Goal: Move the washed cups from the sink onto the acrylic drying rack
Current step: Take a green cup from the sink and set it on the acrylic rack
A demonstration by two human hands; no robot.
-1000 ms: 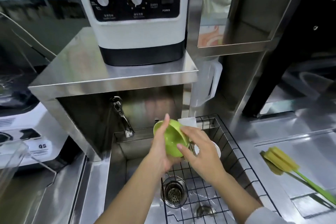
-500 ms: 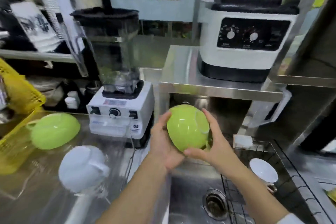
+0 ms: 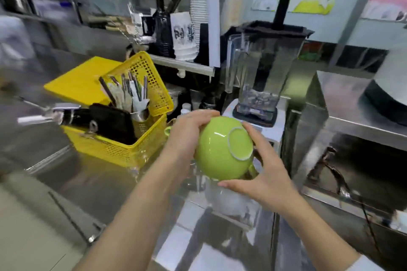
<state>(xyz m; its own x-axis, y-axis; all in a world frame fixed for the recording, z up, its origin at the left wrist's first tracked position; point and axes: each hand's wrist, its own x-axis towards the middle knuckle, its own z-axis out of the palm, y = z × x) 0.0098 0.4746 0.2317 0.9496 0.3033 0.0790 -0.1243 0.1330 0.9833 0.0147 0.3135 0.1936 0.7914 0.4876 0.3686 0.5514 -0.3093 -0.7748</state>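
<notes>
Green cup (image 3: 222,149) carried left off sink, both hands gripping, inverted, base w/ foot ring facing up-right

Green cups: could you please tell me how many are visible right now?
2. One green cup is held upside down between the left hand and right hand. Only the edge of another green cup shows behind the left hand. More may be hidden.

The green cup (image 3: 222,149) is now carried out of the sink and held over the worktop (image 3: 92,182), turned so its foot ring faces up toward 2 o'clock. The yellow basket (image 3: 123,138) is brought into view at 9 o'clock.
</notes>
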